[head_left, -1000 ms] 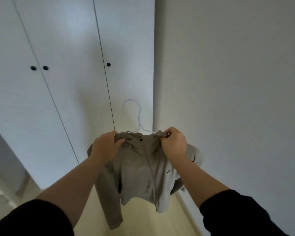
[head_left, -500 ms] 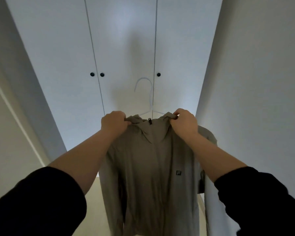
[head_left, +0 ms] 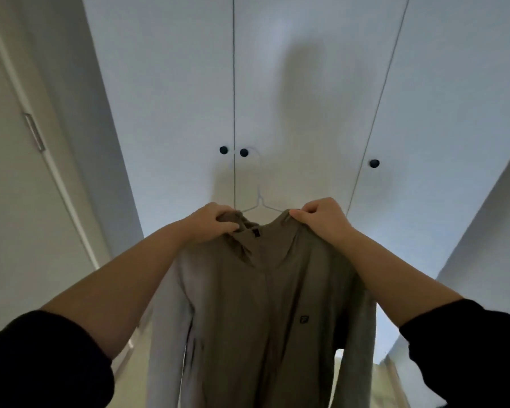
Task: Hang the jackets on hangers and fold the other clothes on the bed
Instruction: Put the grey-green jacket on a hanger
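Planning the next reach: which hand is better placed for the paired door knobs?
Probably left: the left hand grips the jacket almost directly below the paired knobs; the right hand sits farther aside.

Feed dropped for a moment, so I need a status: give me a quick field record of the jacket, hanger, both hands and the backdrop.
jacket: khaki, held up, body and sleeves hanging down
hanger: white wire, neck above the collar; hook too faint to tell if it is hung
left hand: grips the collar's left side
right hand: grips the collar's right side
backdrop: white doors with three black knobs
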Action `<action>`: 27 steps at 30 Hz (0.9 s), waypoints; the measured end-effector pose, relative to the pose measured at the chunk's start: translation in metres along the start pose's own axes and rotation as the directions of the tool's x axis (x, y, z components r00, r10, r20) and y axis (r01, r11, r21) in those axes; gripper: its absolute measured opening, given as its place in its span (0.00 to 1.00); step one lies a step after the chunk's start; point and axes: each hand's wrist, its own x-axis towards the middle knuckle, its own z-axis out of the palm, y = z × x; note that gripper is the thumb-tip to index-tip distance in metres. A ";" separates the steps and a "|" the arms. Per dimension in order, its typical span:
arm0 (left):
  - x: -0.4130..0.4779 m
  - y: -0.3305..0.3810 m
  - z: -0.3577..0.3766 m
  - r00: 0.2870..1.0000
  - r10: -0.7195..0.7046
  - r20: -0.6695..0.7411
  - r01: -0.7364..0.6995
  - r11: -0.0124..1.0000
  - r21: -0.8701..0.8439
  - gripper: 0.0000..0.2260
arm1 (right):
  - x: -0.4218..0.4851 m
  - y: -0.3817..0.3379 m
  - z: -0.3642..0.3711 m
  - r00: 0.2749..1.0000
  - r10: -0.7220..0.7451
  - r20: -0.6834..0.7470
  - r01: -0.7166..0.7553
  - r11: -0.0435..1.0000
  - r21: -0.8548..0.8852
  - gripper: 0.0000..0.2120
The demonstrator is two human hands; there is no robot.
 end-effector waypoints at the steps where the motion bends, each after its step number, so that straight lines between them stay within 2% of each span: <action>1: 0.013 -0.007 -0.005 1.000 0.000 -0.001 0.000 0.999 0.038 0.12 | 0.020 0.002 0.008 1.000 -0.017 0.025 0.016 1.000 0.025 0.15; 4: 0.051 -0.022 -0.018 0.999 -0.043 0.007 0.042 0.993 0.109 0.10 | 0.082 0.005 0.030 0.988 -0.058 0.144 0.049 0.997 0.064 0.16; 7: 0.081 -0.043 -0.036 0.991 -0.133 0.016 0.130 0.985 0.118 0.15 | 0.139 0.007 0.048 0.956 -0.040 0.292 0.022 0.998 0.064 0.16; 9: 0.098 -0.062 -0.050 0.987 -0.161 -0.019 0.163 0.982 0.099 0.16 | 0.180 0.005 0.061 0.941 -0.034 0.338 0.022 0.999 0.041 0.13; 11: 0.113 -0.080 -0.064 0.981 -0.185 -0.050 0.190 0.976 0.106 0.17 | 0.219 0.000 0.072 0.953 -0.026 0.302 0.010 0.999 0.054 0.12; 16: 0.143 -0.120 -0.086 0.981 -0.182 -0.063 0.189 0.971 0.147 0.17 | 0.290 -0.011 0.097 0.981 -0.075 0.181 0.080 0.997 -0.022 0.22; 19: 0.157 -0.147 -0.094 0.981 -0.175 -0.086 0.189 0.962 0.195 0.15 | 0.310 -0.017 0.120 0.986 -0.099 0.135 0.113 0.989 -0.097 0.18; 23: 0.169 -0.191 -0.113 0.984 -0.176 0.038 0.156 0.938 0.310 0.14 | 0.314 -0.024 0.143 0.999 -0.033 0.009 0.034 0.992 -0.121 0.08; 27: 0.168 -0.229 -0.134 0.982 -0.159 0.105 0.112 0.928 0.356 0.15 | 0.303 -0.038 0.148 0.992 0.040 -0.120 -0.061 0.982 -0.177 0.07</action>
